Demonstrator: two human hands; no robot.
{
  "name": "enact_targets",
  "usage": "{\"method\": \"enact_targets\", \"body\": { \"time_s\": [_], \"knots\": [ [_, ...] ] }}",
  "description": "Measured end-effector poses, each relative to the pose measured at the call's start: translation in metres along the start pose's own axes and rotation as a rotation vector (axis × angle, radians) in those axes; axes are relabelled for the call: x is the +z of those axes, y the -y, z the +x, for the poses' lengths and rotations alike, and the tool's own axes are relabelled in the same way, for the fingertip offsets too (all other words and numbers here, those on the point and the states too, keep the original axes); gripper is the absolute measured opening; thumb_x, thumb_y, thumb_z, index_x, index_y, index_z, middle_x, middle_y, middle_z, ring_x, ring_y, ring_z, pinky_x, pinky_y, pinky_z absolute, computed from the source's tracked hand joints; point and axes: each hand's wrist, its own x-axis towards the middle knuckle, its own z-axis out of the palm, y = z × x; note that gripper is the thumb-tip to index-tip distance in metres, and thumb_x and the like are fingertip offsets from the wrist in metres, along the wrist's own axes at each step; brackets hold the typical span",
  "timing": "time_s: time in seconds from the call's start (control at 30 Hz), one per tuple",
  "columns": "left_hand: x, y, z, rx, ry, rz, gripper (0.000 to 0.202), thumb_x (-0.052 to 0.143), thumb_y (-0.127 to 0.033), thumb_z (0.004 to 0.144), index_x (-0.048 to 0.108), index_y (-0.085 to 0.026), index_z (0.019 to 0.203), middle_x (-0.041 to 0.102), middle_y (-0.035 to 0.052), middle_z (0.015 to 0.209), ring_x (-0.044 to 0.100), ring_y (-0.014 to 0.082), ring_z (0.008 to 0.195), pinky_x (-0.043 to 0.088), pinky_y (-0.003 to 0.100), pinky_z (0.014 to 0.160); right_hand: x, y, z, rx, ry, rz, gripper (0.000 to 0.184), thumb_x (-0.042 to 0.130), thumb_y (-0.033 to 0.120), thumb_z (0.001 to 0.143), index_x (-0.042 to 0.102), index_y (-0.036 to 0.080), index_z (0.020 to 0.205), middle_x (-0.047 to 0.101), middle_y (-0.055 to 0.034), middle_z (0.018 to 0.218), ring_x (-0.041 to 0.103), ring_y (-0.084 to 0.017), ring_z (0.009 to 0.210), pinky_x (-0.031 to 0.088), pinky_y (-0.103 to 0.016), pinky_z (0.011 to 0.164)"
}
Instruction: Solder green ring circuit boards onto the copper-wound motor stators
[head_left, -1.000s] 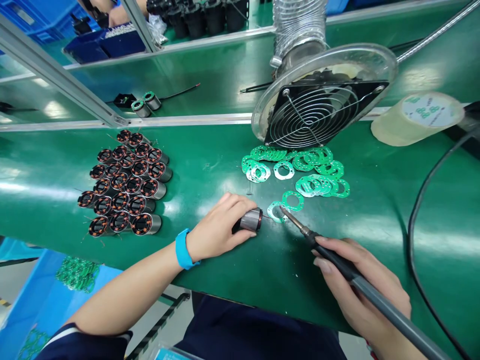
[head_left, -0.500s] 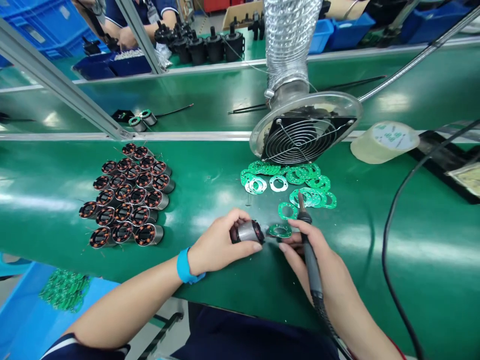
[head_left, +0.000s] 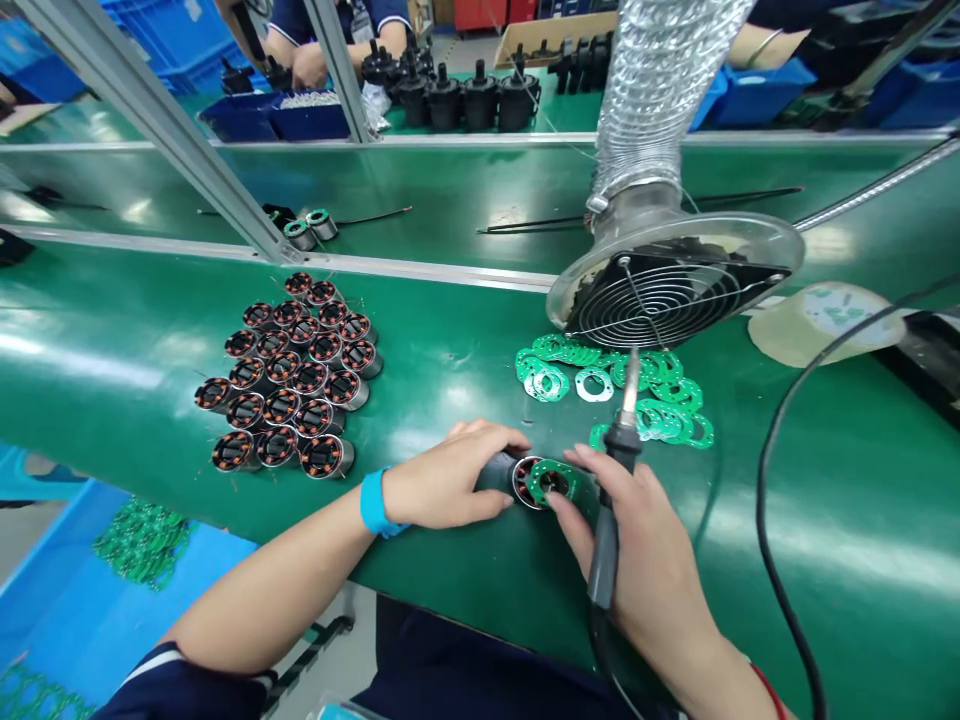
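Observation:
My left hand [head_left: 457, 475] is closed round a motor stator [head_left: 499, 472], a metal cylinder lying on its side with copper windings showing at its right end. In my right hand [head_left: 645, 530] a green ring-shaped circuit board [head_left: 566, 474] is pinched between thumb and finger. The board overlaps the stator's open end; whether it is seated I cannot tell. A soldering iron [head_left: 606, 550] also lies in my right hand, its tip pointing up and away. Beyond that hand several loose green ring boards [head_left: 671, 420] lie in overlapping piles.
Stators [head_left: 281, 405] stand grouped at left on the green bench [head_left: 442, 330]. A fume extractor [head_left: 675, 290] overhangs the boards. A tape roll [head_left: 825, 320] and black cable [head_left: 761, 500] are at right. A blue bin [head_left: 71, 590] sits lower left. A co-worker's hand [head_left: 309, 68] shows behind.
The ring board has moved onto the stator's end, which now turns more toward me. My right hand has tilted, and the view has shifted left.

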Motion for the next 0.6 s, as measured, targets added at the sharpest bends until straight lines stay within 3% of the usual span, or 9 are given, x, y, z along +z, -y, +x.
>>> {"method": "enact_targets", "body": {
  "time_s": [0.13, 0.23, 0.33, 0.43, 0.6],
  "knots": [
    [-0.007, 0.005, 0.0, 0.002, -0.029, -0.041, 0.01, 0.051, -0.015, 0.088, 0.06, -0.019, 0.089, 0.066, 0.0031, 0.09, 0.06, 0.0177, 0.087, 0.046, 0.032, 0.085, 0.006, 0.003, -0.004, -0.101, 0.057, -0.024, 0.038, 0.054, 0.029, 0.093, 0.047, 0.024, 0.131, 0.071, -0.0095, 0.1, 0.068, -0.025, 0.086, 0.054, -0.038, 0.069],
    [-0.002, 0.006, 0.003, -0.052, -0.089, -0.184, 0.012, 0.051, -0.016, 0.088, 0.059, -0.017, 0.08, 0.063, 0.0008, 0.081, 0.056, 0.0141, 0.076, 0.045, 0.027, 0.073, 0.009, -0.003, 0.002, -0.075, 0.174, 0.077, 0.037, 0.052, 0.028, 0.094, 0.047, 0.024, 0.13, 0.07, -0.0091, 0.103, 0.068, -0.024, 0.088, 0.056, -0.038, 0.073],
    [0.004, 0.006, 0.005, -0.191, -0.141, -0.427, 0.009, 0.058, -0.021, 0.085, 0.059, -0.016, 0.077, 0.058, -0.0017, 0.072, 0.051, 0.0112, 0.066, 0.042, 0.023, 0.063, 0.01, -0.012, 0.01, -0.102, 0.28, 0.13, 0.039, 0.053, 0.023, 0.093, 0.046, 0.024, 0.131, 0.07, -0.0098, 0.109, 0.068, -0.024, 0.095, 0.056, -0.04, 0.078],
    [0.009, 0.005, 0.007, -0.291, -0.165, -0.643, 0.011, 0.064, -0.023, 0.079, 0.059, -0.015, 0.076, 0.056, -0.0026, 0.066, 0.049, 0.0096, 0.061, 0.04, 0.022, 0.059, 0.009, -0.015, 0.014, -0.139, 0.352, 0.114, 0.042, 0.052, 0.02, 0.092, 0.044, 0.024, 0.134, 0.07, -0.0098, 0.108, 0.067, -0.025, 0.094, 0.056, -0.043, 0.078],
    [0.011, -0.001, 0.009, -0.361, -0.186, -0.805, 0.016, 0.073, -0.024, 0.071, 0.06, -0.014, 0.07, 0.056, -0.0036, 0.062, 0.048, 0.0082, 0.059, 0.041, 0.021, 0.058, 0.006, -0.008, 0.011, -0.174, 0.221, 0.114, 0.053, 0.053, 0.024, 0.093, 0.034, 0.023, 0.142, 0.066, -0.0137, 0.123, 0.063, -0.028, 0.111, 0.051, -0.051, 0.089]
  ]
}}
